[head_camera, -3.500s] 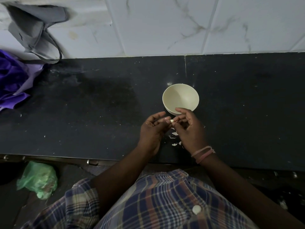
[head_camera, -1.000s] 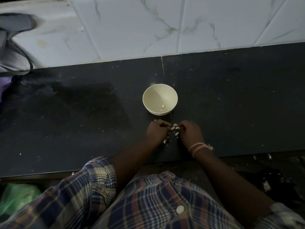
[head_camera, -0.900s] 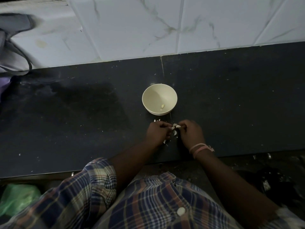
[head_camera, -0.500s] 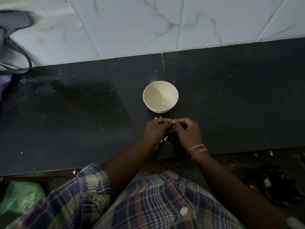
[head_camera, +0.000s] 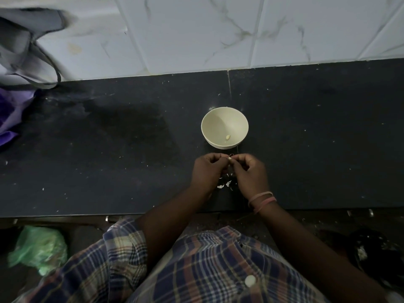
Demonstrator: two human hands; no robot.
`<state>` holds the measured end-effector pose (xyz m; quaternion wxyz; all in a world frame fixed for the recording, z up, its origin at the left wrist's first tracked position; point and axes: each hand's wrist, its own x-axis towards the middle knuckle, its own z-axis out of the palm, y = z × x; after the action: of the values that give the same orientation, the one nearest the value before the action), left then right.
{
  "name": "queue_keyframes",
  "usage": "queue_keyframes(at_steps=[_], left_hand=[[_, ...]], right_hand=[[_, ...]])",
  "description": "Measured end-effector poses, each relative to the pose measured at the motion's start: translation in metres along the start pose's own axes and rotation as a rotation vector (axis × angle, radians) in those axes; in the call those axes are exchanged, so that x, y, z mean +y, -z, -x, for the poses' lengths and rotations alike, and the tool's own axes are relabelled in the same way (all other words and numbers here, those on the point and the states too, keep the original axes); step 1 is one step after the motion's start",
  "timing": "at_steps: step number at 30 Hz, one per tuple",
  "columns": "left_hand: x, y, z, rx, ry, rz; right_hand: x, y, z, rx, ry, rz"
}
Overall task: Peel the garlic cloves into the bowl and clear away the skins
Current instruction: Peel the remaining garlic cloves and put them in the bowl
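Honestly, I judged the slip the main risk: my left hand (head_camera: 208, 169) and right hand (head_camera: 249, 171) both pinched one tiny garlic clove (head_camera: 229, 158) just before the bowl (head_camera: 209, 123), near the counter's (head_camera: 109, 160) front edge. It looked pale, barely visible; one peeled clove (head_camera: 227, 137) lay in the bowl, white skins (head_camera: 225, 184) scattered beneath my hands.

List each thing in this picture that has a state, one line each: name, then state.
Bowl: upright on the counter, one peeled clove inside.
Held clove: pinched between both hands.
Left hand: pinching the held clove.
Right hand: pinching the held clove.
Skins: loose on the counter below the hands.
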<state>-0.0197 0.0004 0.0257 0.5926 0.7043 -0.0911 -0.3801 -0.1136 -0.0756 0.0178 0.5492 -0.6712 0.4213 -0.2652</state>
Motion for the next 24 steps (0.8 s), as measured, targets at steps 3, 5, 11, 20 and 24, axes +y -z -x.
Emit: queue_keyframes(at_steps=[3, 5, 11, 20, 24], left_hand=[[0.002, 0.001, 0.004, 0.020, -0.027, -0.073], [0.005, 0.001, 0.006, 0.030, -0.042, -0.084], [0.009, -0.003, 0.009, 0.068, -0.125, -0.180], [0.017, 0.003, 0.009, -0.011, -0.063, -0.028], [0.013, 0.009, 0.008, -0.064, -0.014, -0.053]], right_hand=[[-0.003, -0.001, 0.003, -0.021, 0.035, 0.002], [-0.004, -0.001, 0.004, -0.023, 0.058, 0.003], [-0.008, 0.001, 0.005, 0.002, 0.106, 0.018], [-0.013, 0.001, 0.002, -0.037, 0.064, -0.087], [-0.002, 0.002, 0.003, -0.068, -0.025, -0.155]])
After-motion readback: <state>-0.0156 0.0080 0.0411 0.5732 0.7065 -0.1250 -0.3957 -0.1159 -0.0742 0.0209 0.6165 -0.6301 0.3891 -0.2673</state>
